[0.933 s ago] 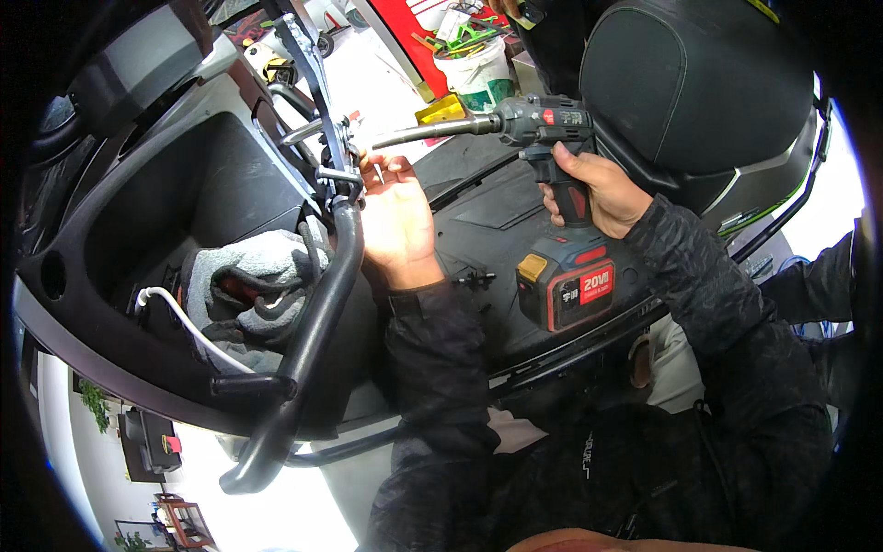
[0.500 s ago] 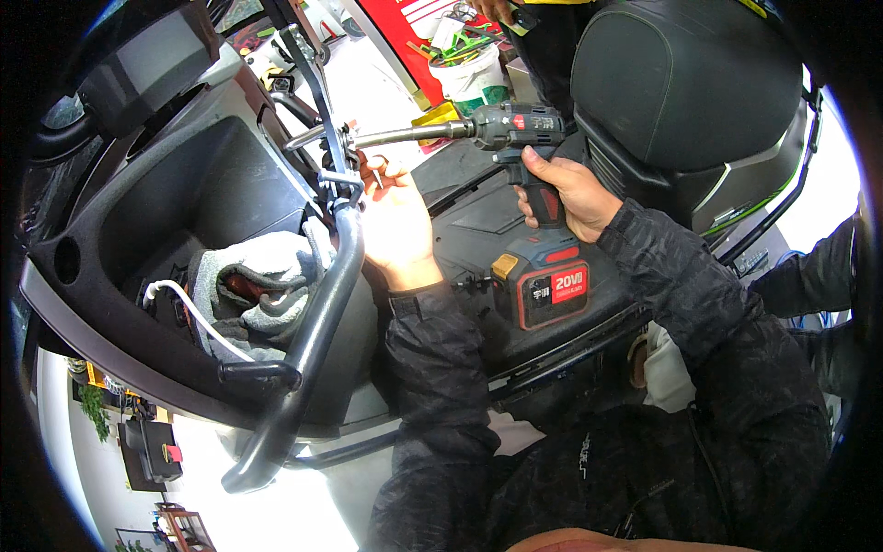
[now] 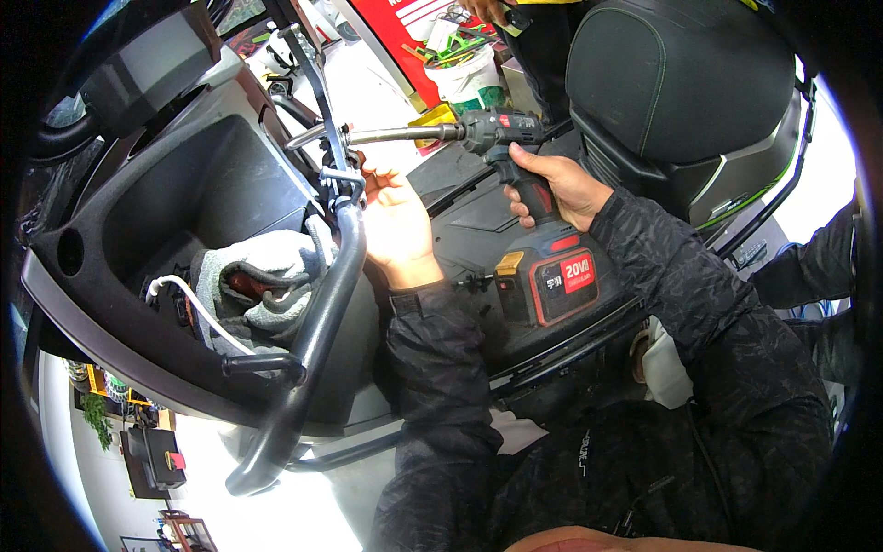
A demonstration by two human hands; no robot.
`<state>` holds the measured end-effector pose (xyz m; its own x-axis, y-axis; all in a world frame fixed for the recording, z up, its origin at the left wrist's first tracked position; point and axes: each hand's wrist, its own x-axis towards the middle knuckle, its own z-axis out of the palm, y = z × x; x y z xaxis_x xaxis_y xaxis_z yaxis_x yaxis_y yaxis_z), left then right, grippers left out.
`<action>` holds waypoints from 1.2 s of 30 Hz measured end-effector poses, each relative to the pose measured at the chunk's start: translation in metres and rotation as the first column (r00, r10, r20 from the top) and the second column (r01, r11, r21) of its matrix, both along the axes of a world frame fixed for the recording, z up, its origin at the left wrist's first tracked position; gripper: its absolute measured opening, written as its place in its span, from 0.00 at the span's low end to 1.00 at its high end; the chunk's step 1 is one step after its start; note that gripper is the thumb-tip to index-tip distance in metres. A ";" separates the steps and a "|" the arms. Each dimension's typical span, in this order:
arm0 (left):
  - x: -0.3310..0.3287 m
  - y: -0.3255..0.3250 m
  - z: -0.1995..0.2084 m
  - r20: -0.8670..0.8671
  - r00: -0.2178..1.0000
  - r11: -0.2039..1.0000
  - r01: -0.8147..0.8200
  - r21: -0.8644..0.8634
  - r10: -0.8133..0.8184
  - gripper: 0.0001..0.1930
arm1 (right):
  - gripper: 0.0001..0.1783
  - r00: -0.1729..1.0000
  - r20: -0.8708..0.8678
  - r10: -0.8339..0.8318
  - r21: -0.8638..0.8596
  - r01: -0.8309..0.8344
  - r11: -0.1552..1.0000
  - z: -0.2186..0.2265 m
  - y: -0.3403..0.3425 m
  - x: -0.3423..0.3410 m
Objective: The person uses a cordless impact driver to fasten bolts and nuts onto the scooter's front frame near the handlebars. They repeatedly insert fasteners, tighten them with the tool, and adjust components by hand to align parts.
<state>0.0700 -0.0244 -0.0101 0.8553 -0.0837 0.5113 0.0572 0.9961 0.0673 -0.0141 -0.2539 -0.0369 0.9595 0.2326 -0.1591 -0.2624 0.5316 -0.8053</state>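
Observation:
My right hand [image 3: 566, 191] grips the handle of a dark grey cordless impact wrench [image 3: 501, 131] with a red-and-black battery at its base. The tool's long silver socket extension [image 3: 405, 134] points left and meets a black metal bracket [image 3: 333, 147] on a scooter's front. Just below the extension, my left hand [image 3: 397, 225] is raised palm toward me, its fingers curled at the back of the bracket. Whatever those fingertips hold is hidden. Beside this hand a thick black tubular bar [image 3: 322, 313] runs down from the bracket.
Left of the bar, a grey cloth [image 3: 253, 276] and a white cable [image 3: 189, 302] lie in the scooter's front compartment [image 3: 193, 184]. The black seat [image 3: 676, 78] stands right of the footboard [image 3: 478, 230]. Beyond it are a white bucket [image 3: 469, 83] of tools and another person's hand [image 3: 487, 11].
The impact wrench has shifted slightly left at its head and tilted, its battery swinging a little to the right. My right hand moved with it; my left hand stays at the bracket.

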 end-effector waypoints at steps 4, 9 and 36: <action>0.001 0.000 -0.006 0.048 0.997 0.998 -0.058 0.014 0.058 0.22 | 0.20 0.981 0.149 -0.123 -0.225 0.154 0.962 0.008 -0.004 0.001; 0.004 0.003 -0.008 0.092 0.992 0.996 0.089 -0.014 -0.087 0.22 | 0.14 0.973 0.199 -0.121 -0.307 0.179 0.935 0.012 -0.006 0.005; 0.004 0.008 -0.018 0.231 0.972 0.992 0.006 0.123 -0.035 0.21 | 0.14 0.989 0.108 -0.098 -0.215 0.119 0.969 0.001 -0.008 0.001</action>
<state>0.0743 -0.0166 -0.0279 0.7116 -0.1730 0.6810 0.0461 0.9786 0.2004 -0.0132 -0.2617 -0.0361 0.9903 0.0961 -0.1007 -0.1289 0.3594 -0.9242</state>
